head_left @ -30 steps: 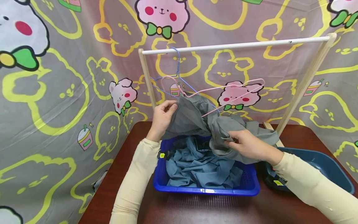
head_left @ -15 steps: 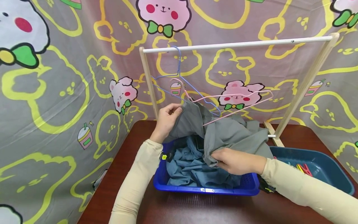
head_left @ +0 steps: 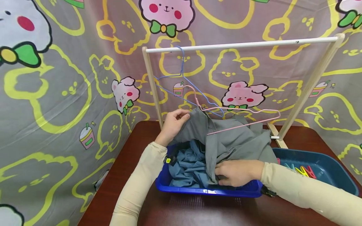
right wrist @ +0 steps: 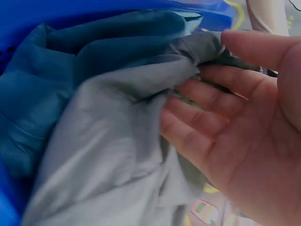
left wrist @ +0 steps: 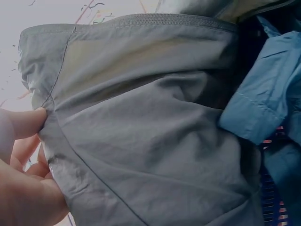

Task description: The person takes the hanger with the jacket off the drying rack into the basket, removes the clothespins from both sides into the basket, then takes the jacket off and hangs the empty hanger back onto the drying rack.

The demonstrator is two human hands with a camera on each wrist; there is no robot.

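Note:
A grey jacket (head_left: 240, 141) with a zip along one edge lies spread over the blue basket (head_left: 183, 190). My left hand (head_left: 173, 125) pinches its upper left edge between thumb and fingers, as the left wrist view shows with the jacket's cloth (left wrist: 141, 122) stretched out. Low down at the front, my right hand (head_left: 238, 173) pinches a loose edge of the same jacket. A pink hanger (head_left: 240, 126) sits partly inside it, one end hidden by the cloth and the other end sticking out bare to the right. Blue clothing (head_left: 186, 166) fills the basket underneath.
Behind the basket stands a wooden rack with a white rod (head_left: 240, 46); a blue hanger (head_left: 183, 61) hangs at its left end. To the right, a dark teal tray (head_left: 336, 168) holds several coloured clothespins (head_left: 303, 171). Patterned cloth walls surround the brown table (head_left: 158, 210).
My right hand has moved down and slightly left, drawing the jacket's edge down over the basket. The left hand and the pink hanger have sunk lower and shifted right.

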